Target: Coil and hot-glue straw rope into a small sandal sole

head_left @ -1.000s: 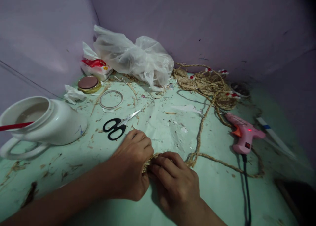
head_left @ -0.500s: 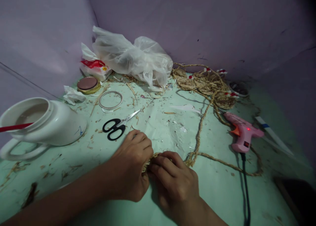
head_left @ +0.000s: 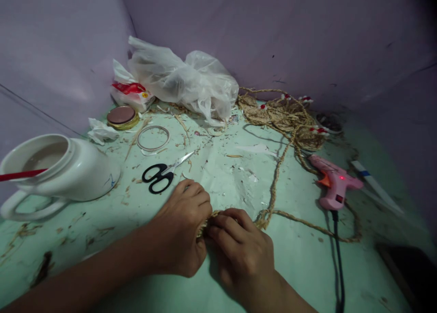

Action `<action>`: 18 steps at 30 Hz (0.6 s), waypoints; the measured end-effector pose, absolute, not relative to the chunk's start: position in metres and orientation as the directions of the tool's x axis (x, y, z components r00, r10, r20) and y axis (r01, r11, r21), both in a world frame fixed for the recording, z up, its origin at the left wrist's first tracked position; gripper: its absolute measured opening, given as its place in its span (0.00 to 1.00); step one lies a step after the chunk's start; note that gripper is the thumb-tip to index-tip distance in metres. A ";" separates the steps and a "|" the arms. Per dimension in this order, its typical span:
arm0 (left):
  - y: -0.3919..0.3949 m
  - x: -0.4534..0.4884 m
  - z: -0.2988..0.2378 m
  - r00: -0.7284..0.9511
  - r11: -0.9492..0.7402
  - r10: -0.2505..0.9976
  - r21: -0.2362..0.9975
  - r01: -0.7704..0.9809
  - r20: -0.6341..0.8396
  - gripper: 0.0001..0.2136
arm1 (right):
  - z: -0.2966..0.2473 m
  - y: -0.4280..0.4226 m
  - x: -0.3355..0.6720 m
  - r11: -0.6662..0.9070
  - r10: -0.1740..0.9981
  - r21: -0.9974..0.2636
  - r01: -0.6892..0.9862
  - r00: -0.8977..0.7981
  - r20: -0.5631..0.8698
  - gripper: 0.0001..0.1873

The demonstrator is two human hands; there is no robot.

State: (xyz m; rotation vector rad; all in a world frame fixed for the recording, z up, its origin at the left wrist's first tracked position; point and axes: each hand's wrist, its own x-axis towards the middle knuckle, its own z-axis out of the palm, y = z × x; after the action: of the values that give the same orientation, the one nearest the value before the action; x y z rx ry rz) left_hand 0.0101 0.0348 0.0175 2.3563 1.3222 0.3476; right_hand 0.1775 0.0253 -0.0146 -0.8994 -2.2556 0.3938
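My left hand (head_left: pixel 186 226) is closed around a piece of braided straw-coloured rope (head_left: pixel 202 227), most of it hidden by the fingers. Right beside it, my right hand (head_left: pixel 241 249) pinches the same braided piece, its fingertips close to the left ones. From behind the right hand a length of rope (head_left: pixel 275 185) runs up to a pile of coiled rope pieces (head_left: pixel 273 110) with red and white beads. Another stretch loops off to the right towards a pink glue gun (head_left: pixel 336 181) with a lit red light.
Black-handled scissors (head_left: pixel 162 176) lie just beyond my left hand. A white jug (head_left: pixel 85 171) with a red stick stands at the left. A plastic bag (head_left: pixel 184 83), tissue pack (head_left: pixel 131 94), tape ring (head_left: pixel 153 138) and round tin (head_left: pixel 121 116) are further back. Straw scraps litter the green surface.
Both hands keep almost the same place and grip on the rope. The view has shifted very slightly; nothing else has visibly moved.
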 end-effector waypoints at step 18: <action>0.034 0.008 0.017 0.504 -0.449 0.864 0.464 0.763 0.007 0.08 | -0.018 0.019 0.175 0.711 0.685 -0.344 0.613 -0.496 0.533 0.10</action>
State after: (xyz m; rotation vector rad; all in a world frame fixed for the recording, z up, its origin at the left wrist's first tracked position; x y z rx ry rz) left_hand 0.0078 0.0344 0.0170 2.3483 1.3455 0.3403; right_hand 0.1746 0.0187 -0.0181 -0.9826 -2.2552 0.1422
